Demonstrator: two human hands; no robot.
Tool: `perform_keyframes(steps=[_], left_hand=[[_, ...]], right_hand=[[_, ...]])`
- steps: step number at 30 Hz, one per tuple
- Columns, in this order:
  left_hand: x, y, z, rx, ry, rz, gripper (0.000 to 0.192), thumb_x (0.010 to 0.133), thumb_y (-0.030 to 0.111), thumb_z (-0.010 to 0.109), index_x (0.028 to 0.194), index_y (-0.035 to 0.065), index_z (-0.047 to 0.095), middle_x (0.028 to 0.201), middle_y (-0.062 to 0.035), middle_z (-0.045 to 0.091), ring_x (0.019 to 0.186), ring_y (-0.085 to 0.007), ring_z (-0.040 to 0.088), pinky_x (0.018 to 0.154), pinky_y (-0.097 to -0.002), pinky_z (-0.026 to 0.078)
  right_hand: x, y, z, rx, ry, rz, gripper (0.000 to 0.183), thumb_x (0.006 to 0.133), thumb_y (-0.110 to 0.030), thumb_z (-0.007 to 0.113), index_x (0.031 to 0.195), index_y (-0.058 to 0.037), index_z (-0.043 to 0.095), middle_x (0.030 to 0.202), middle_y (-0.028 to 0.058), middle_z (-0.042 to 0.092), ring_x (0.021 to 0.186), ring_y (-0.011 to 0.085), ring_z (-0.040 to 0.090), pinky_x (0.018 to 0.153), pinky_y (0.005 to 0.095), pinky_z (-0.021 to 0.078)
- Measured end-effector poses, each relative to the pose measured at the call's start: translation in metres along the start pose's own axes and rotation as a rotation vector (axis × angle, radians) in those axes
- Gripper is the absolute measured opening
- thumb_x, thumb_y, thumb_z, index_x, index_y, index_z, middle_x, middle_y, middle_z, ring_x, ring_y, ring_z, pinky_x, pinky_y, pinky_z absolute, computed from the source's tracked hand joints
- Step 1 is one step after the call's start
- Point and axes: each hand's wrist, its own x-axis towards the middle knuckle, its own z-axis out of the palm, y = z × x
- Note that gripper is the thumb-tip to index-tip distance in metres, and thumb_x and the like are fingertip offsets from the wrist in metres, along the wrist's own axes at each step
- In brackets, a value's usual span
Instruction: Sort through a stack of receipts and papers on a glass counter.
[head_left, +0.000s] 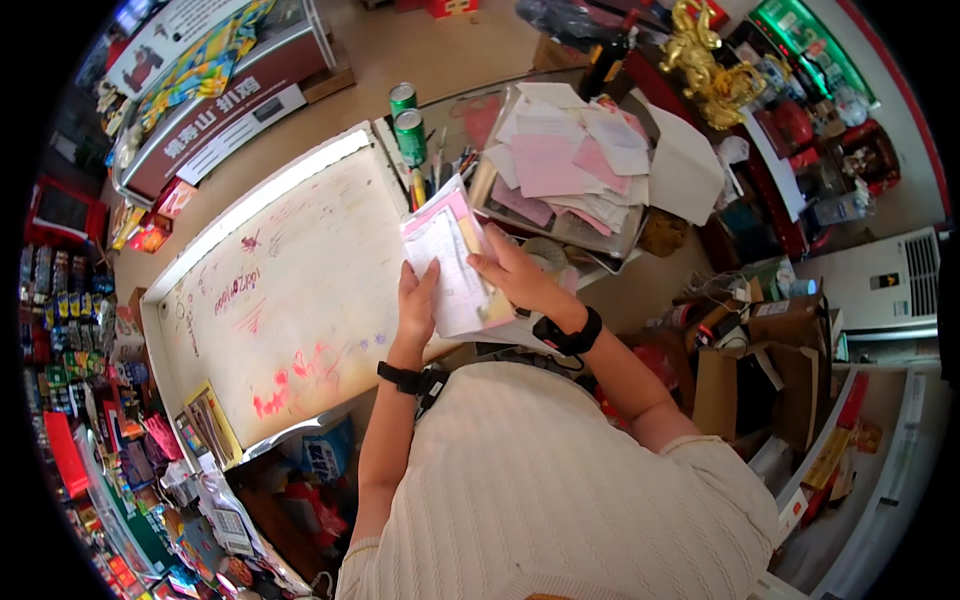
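Observation:
Between my two hands is a stack of paper slips (450, 277), white on top with pink and yellowish sheets showing at its edges. My left hand (418, 300) grips the stack's left side, thumb on the top sheet. On the right side my right hand (517, 270) holds the same stack, its thumb pressing near the edge. Just beyond lies a loose heap of white and pink papers (551, 161), spread over a glass-topped surface. The stack hides part of the counter behind it. Writing covers the top sheet, too small to make out.
A white counter (300, 277) with scribbles extends to the left. Two green cans (410, 136) and several pens (465, 161) stand at its far corner. Behind the heap are a dark bottle (604, 64) and a gold figurine (694, 52). Open cardboard boxes (712, 397) are at right.

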Motion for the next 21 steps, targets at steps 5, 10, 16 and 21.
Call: perform_keyframes(steps=[5,10,16,21], left_hand=[[0.009,-0.004,-0.016,-0.024,0.004,0.134,0.041,0.101,0.009,0.056,0.138,-0.0005,0.042,0.128,-0.0103,0.059,0.108,-0.0168,0.062,0.094,-0.0308,0.051],[0.003,0.006,-0.006,-0.071,0.033,0.064,0.041,0.097,0.01,0.063,0.134,0.0009,0.047,0.124,-0.0089,0.062,0.107,-0.0156,0.061,0.092,-0.0306,0.051],[0.0,0.008,-0.001,-0.092,0.023,0.014,0.039,0.097,0.011,0.063,0.132,0.0039,0.049,0.118,-0.0076,0.065,0.102,-0.0143,0.064,0.088,-0.0289,0.054],[0.003,0.002,-0.005,-0.062,0.038,-0.034,0.04,0.097,0.013,0.063,0.132,0.0035,0.048,0.12,-0.0089,0.063,0.103,-0.0147,0.062,0.089,-0.0288,0.052]], right_hand=[[0.033,0.002,-0.042,-0.151,0.006,-0.05,0.033,0.093,-0.033,0.064,0.109,-0.0046,0.062,0.103,0.0175,0.064,0.095,0.0346,0.061,0.084,0.0423,0.0463],[0.053,0.048,-0.093,-1.029,0.279,-0.306,0.046,0.081,-0.023,0.073,0.124,-0.012,0.059,0.124,0.0094,0.062,0.117,0.0322,0.055,0.095,0.0445,0.0411],[0.057,0.087,-0.118,-0.834,0.214,-0.163,0.038,0.086,-0.013,0.064,0.124,-0.0145,0.064,0.115,0.0159,0.067,0.104,0.0349,0.063,0.084,0.0425,0.0502],[0.05,0.057,-0.107,-0.74,0.44,-0.186,0.031,0.084,-0.006,0.058,0.114,-0.0071,0.066,0.099,0.0158,0.07,0.087,0.036,0.066,0.075,0.0432,0.0528]])
